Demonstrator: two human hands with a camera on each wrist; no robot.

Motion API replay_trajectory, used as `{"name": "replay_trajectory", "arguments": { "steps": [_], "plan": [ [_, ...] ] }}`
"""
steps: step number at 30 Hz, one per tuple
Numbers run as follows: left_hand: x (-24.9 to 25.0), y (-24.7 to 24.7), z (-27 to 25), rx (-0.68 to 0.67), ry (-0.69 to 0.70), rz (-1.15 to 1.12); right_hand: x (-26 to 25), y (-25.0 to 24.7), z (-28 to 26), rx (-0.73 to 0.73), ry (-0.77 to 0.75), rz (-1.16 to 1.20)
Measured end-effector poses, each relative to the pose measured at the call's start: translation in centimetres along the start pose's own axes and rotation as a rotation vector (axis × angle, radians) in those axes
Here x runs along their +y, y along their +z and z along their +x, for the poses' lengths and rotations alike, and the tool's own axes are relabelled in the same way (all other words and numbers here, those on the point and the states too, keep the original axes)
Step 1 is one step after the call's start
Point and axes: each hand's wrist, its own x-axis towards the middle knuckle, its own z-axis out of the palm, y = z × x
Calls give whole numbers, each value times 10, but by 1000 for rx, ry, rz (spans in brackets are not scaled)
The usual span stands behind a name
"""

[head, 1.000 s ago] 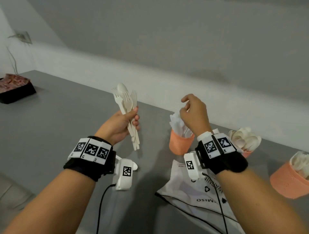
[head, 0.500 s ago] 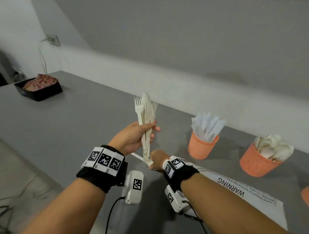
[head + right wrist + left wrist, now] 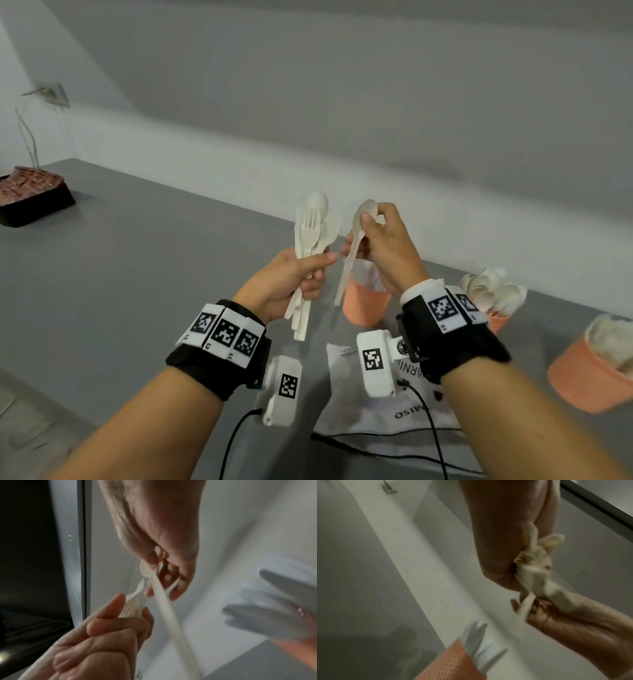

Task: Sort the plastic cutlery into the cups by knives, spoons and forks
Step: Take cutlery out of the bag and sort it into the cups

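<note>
Left hand [image 3: 291, 277]: centre of head view, fingers curled round a bundle of cutlery [image 3: 310, 253], thumb laid across the front. Forks and a spoon bowl stick up; handles hang below the fist.
Right hand [image 3: 387, 246]: just right of the left hand, thumb and forefinger pinching a single spoon [image 3: 356, 240] at the bowl, handle slanting down-left.
Knife cup [image 3: 364, 305]: orange, on the grey table [image 3: 137, 274] below the right hand, partly hidden by it.
Spoon cup [image 3: 493, 301]: right of centre, packed w/ spoon bowls.
Third cup [image 3: 589, 373]: far right edge, blurred; contents pale, can't tell which kind.
Bag [image 3: 376, 404]: white plastic w/ print, lower centre, flat on table under the right wrist.
Black tray [image 3: 30, 202]: far left, well apart from the cups.
Left wrist view only: knife blades [image 3: 479, 649] standing in the ribbed orange cup, lower centre; both hands' grips blurred.
Right wrist view only: palm side of the pinch, thumb on the spoon [image 3: 154, 577] bowl, other fingers curled behind; fork tines [image 3: 139, 586] above the left fist [image 3: 109, 635]. Grey blur at right edge, can't tell what.
</note>
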Motion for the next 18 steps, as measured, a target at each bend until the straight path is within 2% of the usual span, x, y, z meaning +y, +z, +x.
{"name": "replay_trajectory", "arguments": {
  "steps": [3, 7, 10, 15, 18],
  "plan": [
    [-7, 30, 8, -72, -42, -63, -4, -27, -6, 72, -4, 75],
    [-19, 66, 17, -256, -126, -183, 2, -61, -18, 21, 151, 256],
    [-31, 95, 22, -345, -164, -98, 1, -86, -30, -63, 164, 317],
    [-47, 133, 29, -447, -239, 48, 2, -133, -48, -45, 212, 266],
    [-57, 150, 34, -479, -327, -30, -1, -156, -56, 18, 205, 262]
  ]
}}
